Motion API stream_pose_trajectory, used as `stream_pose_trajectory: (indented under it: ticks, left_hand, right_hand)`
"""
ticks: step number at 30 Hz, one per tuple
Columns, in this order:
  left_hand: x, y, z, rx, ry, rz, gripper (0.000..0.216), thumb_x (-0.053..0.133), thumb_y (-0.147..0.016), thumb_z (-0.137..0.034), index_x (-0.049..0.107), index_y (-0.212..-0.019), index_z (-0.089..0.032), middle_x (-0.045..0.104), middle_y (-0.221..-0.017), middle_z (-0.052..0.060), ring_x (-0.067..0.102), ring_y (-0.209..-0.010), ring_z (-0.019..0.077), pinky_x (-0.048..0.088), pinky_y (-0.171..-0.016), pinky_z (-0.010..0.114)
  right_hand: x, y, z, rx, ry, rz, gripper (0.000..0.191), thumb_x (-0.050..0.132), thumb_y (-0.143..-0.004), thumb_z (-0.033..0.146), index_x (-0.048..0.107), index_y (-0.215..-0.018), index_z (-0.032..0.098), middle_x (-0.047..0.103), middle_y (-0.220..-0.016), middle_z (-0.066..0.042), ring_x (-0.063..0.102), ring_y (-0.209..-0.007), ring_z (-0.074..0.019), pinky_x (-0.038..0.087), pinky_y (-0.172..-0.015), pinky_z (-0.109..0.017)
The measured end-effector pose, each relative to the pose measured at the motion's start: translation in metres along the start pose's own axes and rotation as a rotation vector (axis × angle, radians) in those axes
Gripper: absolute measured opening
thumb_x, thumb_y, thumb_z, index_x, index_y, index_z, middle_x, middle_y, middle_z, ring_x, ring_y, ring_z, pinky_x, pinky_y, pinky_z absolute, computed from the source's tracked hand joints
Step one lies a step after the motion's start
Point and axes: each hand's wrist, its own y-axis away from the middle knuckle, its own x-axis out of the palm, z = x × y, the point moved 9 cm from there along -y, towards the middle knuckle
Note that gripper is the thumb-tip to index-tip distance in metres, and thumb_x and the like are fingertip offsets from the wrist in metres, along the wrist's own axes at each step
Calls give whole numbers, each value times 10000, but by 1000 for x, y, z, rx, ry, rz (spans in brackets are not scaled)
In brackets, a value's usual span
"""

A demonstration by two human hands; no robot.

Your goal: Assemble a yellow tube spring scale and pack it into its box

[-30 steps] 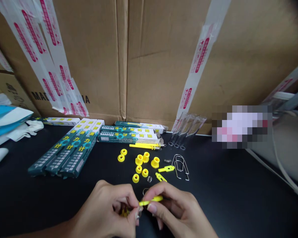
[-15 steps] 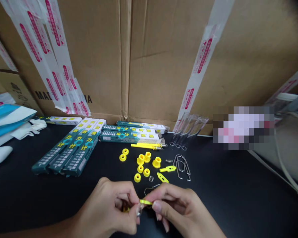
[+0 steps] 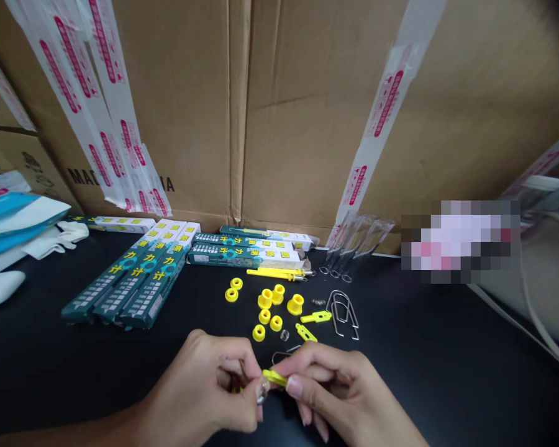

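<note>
Small yellow plastic strip (image 3: 274, 377) pinched between both hands, low over the black surface (image 3: 447, 372).

Left hand (image 3: 214, 388) is closed on a small metallic part (image 3: 262, 391), with yellow bits behind the fingers that cannot be made out; right hand (image 3: 335, 388) is closed on the strip's right end by thumb and forefinger. The strip is judged light, thin, slightly flexible and easily dropped, best gripped at its ends. Yellow caps (image 3: 270, 304) and wire clips (image 3: 345, 310) lie just beyond; green boxes (image 3: 130, 285) lie far left.
</note>
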Motion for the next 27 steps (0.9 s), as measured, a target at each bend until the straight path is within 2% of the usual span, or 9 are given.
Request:
stream_pose_trajectory:
  ticks: [9, 14, 18, 27]
  left_hand:
    - [1, -1, 0, -3, -15, -9, 113, 599, -705, -216, 602, -592, -215, 745, -555, -42, 530, -387, 82, 270, -352, 160]
    - [1, -2, 1, -23, -26, -6, 117, 607, -703, -235, 600, -588, -214, 736, -550, -44, 444, -354, 65, 259, -349, 166]
    - [0, -1, 2, -51, -33, 9, 117, 641, -706, -235, 617, -595, -208, 744, -562, -36, 418, -347, 61, 271, -345, 167]
    - [1, -3, 3, -34, -29, -26, 102, 607, -672, -275, 644, -605, -209, 751, -581, -21, 421, -338, 66, 310, -347, 179]
  right_hand:
    - [-3, -2, -4, -33, 89, 29, 382, 768, -871, 574, 837, -933, 204, 682, -664, -20, 522, -529, -98, 390, -478, -197]
    - [-1, -3, -3, 0, 32, 23, 380, 822, -824, 568, 843, -907, 197, 712, -695, -21, 533, -557, -86, 421, -516, -182]
    - [-1, -2, -6, 42, -61, -16, 396, 871, -768, 562, 832, -849, 177, 693, -657, -10, 551, -560, -83, 433, -489, -149]
    - [-1, 0, -6, 10, -30, -2, 371, 800, -850, 559, 830, -944, 201, 742, -713, -29, 543, -549, -81, 464, -486, -133]
